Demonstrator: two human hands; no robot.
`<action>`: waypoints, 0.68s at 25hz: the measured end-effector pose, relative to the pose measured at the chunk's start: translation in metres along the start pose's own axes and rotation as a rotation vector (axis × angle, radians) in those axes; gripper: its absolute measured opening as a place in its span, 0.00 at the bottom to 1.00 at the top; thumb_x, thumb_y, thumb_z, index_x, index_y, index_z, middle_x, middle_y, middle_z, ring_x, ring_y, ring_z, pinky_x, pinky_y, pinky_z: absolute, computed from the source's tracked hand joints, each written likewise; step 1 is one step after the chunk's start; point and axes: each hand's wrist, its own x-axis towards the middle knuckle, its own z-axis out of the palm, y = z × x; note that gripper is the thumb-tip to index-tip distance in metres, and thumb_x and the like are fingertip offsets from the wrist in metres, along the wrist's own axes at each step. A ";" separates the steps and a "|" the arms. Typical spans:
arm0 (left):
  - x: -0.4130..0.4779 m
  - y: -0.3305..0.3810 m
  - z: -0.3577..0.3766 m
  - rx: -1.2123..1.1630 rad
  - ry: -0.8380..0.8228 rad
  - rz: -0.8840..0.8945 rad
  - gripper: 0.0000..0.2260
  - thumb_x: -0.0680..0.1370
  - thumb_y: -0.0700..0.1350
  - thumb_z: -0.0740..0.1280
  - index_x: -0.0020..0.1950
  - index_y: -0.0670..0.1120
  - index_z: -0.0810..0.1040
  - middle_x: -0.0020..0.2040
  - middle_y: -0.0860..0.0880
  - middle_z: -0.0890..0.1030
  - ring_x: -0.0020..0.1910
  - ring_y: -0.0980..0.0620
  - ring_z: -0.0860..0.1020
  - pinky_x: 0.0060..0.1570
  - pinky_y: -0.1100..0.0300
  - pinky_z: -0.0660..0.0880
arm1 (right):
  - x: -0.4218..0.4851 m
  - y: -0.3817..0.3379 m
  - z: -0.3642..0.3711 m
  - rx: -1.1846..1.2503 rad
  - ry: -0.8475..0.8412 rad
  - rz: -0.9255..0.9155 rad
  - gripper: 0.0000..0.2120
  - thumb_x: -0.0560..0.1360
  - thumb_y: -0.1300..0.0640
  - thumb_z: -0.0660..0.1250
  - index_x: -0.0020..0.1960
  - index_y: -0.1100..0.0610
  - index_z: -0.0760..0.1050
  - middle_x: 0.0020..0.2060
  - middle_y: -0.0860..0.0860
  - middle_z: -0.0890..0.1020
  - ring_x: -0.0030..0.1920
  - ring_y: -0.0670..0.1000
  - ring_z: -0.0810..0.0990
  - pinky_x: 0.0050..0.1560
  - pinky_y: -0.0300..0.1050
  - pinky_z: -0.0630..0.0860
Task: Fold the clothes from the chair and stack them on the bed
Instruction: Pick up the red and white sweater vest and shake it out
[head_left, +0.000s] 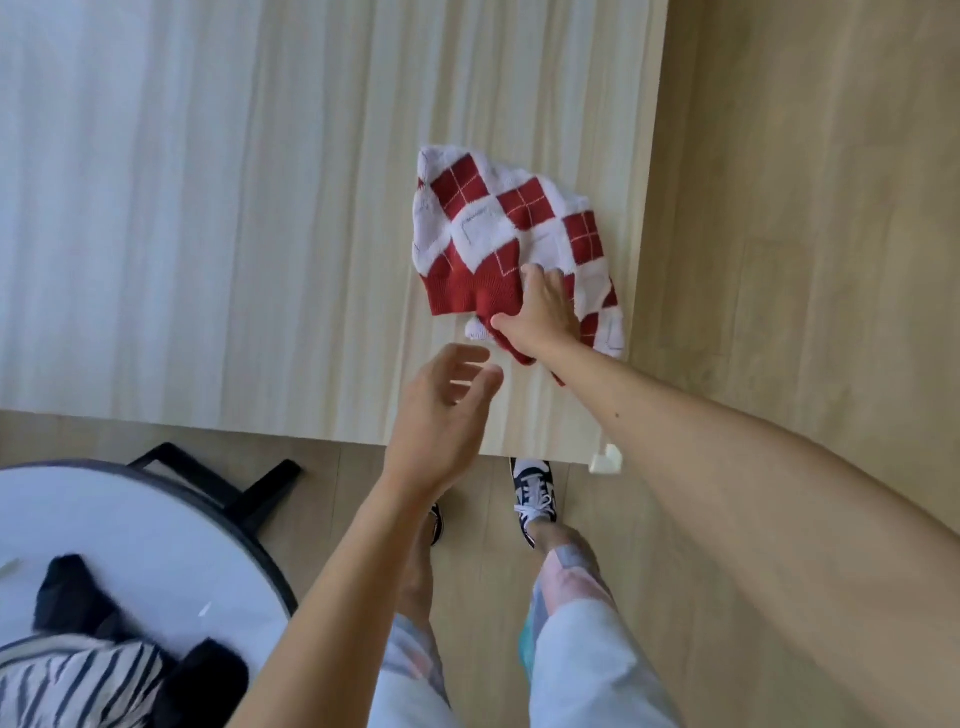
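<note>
Sweater (509, 218) runs 11 to 5 o'clock on the bed (260, 208), your right grip (545, 312) pressing flat on its hem, left grip (441, 410) released, hovering at its 7 o'clock.

Bright, even daylight, strongest at upper left, bleaching the bed (130, 182) to near white there. Faint, soft shadows only. Slightly soft all over, with motion blur on the dark clothes (67, 592) at lower left. Wide-angle stretching toward the edges.
</note>
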 end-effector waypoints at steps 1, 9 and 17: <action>0.012 -0.013 -0.002 -0.010 0.009 -0.003 0.10 0.82 0.50 0.65 0.61 0.49 0.79 0.53 0.53 0.83 0.51 0.56 0.82 0.41 0.75 0.72 | 0.021 0.001 0.018 -0.069 0.028 -0.004 0.40 0.70 0.48 0.74 0.76 0.53 0.59 0.68 0.54 0.65 0.66 0.57 0.72 0.51 0.49 0.73; 0.057 -0.109 0.001 -0.016 0.021 -0.046 0.09 0.82 0.52 0.64 0.60 0.55 0.77 0.52 0.60 0.80 0.50 0.66 0.78 0.41 0.78 0.71 | 0.121 0.036 0.108 -0.586 0.148 -0.031 0.50 0.68 0.49 0.77 0.80 0.50 0.49 0.77 0.63 0.57 0.76 0.68 0.58 0.65 0.76 0.64; 0.037 -0.095 -0.009 -0.083 0.081 -0.071 0.09 0.82 0.50 0.65 0.60 0.51 0.77 0.55 0.57 0.80 0.52 0.66 0.77 0.49 0.65 0.75 | 0.058 -0.027 -0.028 -0.040 0.236 -0.314 0.27 0.65 0.59 0.59 0.63 0.45 0.72 0.51 0.55 0.85 0.53 0.64 0.82 0.53 0.55 0.79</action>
